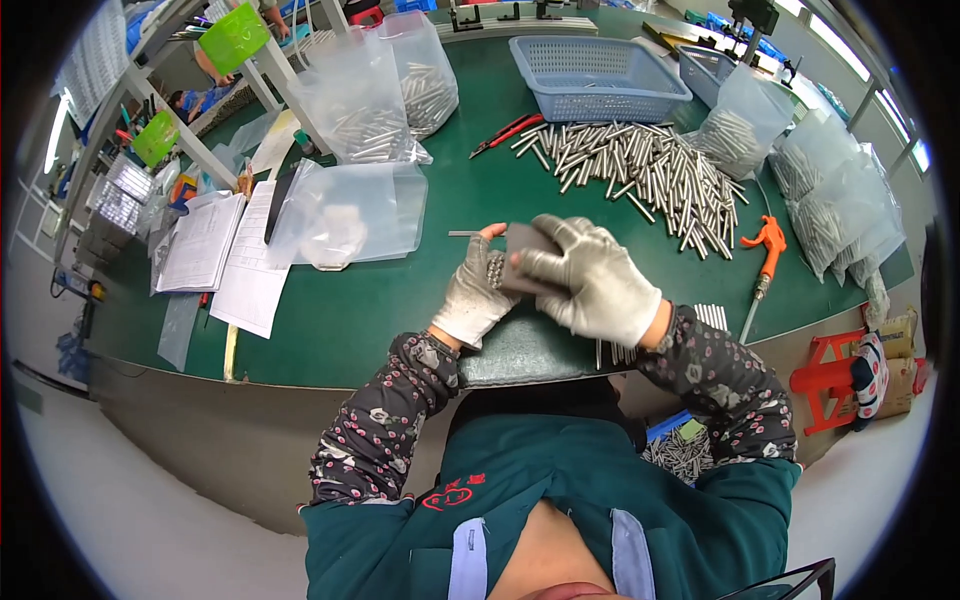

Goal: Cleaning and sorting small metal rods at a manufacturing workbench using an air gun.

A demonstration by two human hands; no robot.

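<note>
Gripping a bundle of steel pins (492, 272), left hand (474, 295) closed; right hand (595, 280) pinches a grey pad (525, 258). Pins look stiff, slick, roll-prone; clasp mid-length.

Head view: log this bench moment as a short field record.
left hand: gloved, grips a thin metal rod
right hand: gloved, presses a grey pad against the rod
rod pile: loose on the green table, beyond the hands
blue basket: behind the pile
orange air gun: right of the pile
</note>
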